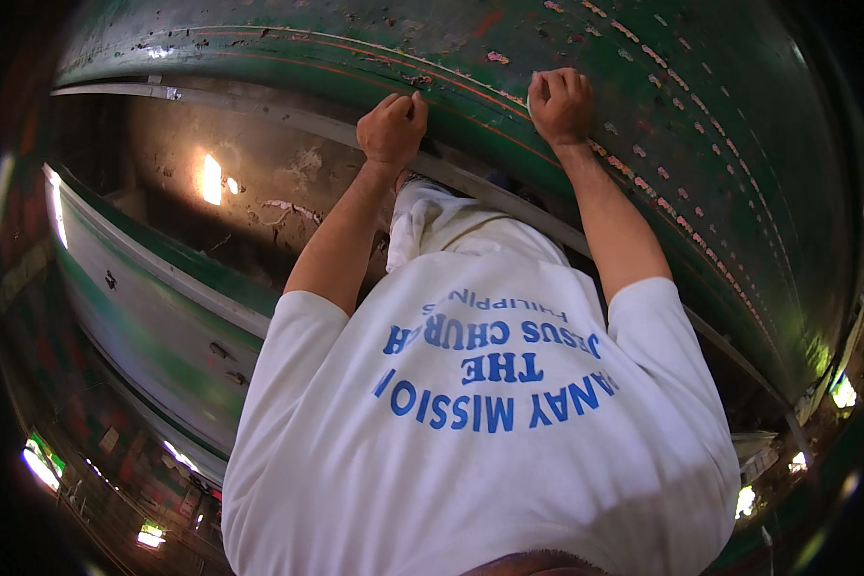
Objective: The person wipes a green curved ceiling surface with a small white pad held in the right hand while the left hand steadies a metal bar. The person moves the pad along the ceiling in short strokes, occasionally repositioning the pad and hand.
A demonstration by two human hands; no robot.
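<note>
A long dark green table (634, 58) stretches across the far side, its top marked with thin lines and rows of small pinkish printed patches (497, 58). My left hand (392, 130) is closed, thumb against curled fingers, at the table's near edge. To its right and slightly farther over the top, my right hand (560, 106) is also closed with the fingers curled in. Whatever either hand may hold is hidden or too small to make out. A thin pale line (422, 65) runs along the tabletop toward my right hand.
A narrow pale rail (307, 120) follows the table's near edge. Behind me on the left lies another long table with a pale green top (163, 307). Between them is a stained floor (269, 173) with a bright patch of light. Bright openings show at the lower rim.
</note>
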